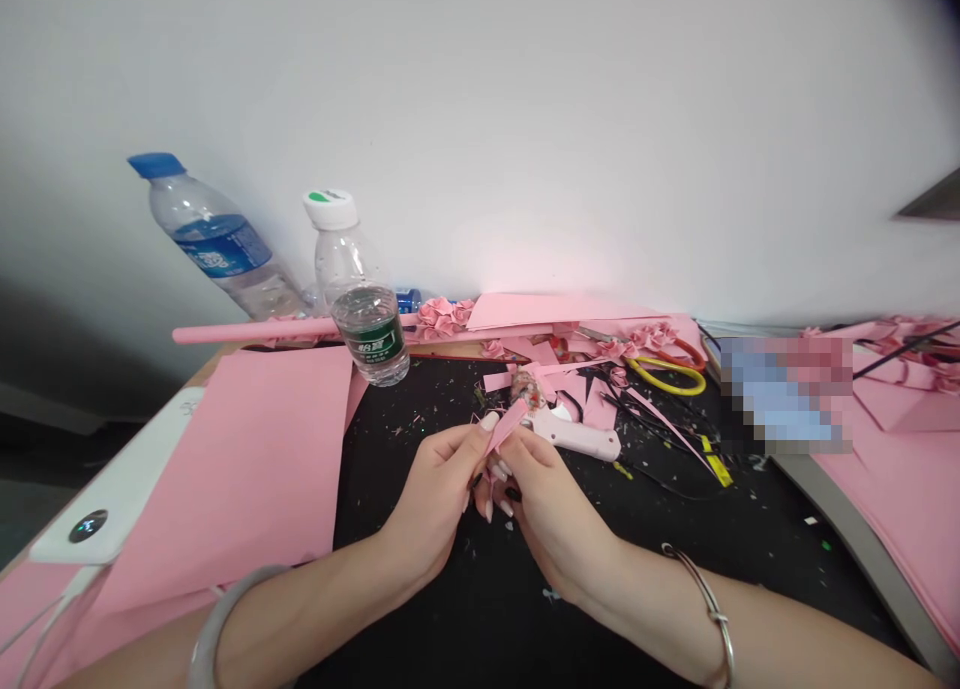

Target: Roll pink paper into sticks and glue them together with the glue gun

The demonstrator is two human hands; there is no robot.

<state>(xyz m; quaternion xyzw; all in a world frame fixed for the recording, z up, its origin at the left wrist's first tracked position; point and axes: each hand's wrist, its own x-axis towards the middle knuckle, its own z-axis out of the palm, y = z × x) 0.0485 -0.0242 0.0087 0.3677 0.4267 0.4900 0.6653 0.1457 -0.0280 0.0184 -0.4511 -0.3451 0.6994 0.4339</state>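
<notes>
My left hand (pixel 448 469) and my right hand (pixel 534 474) meet over the black mat (pixel 420 629). Between their thumbs and fingertips they pinch a narrow strip of pink paper (pixel 508 424), slanting up to the right. The lower end of the strip is partly hidden by my fingers. Just beyond the fingertips lies a pale pink glue gun (pixel 581 437), its handle pointing right and its front partly covered by scraps. Pink paper scraps (pixel 600 406) are scattered around it.
A green-labelled water bottle (pixel 367 319) stands behind pink sheets (pixel 262 449); a blue-capped bottle (pixel 225 244) leans on the wall. Paper roses (pixel 446 316) and scissors with yellow-orange handles (pixel 667 374) lie along the back. A white power bank (pixel 112 489) is at left.
</notes>
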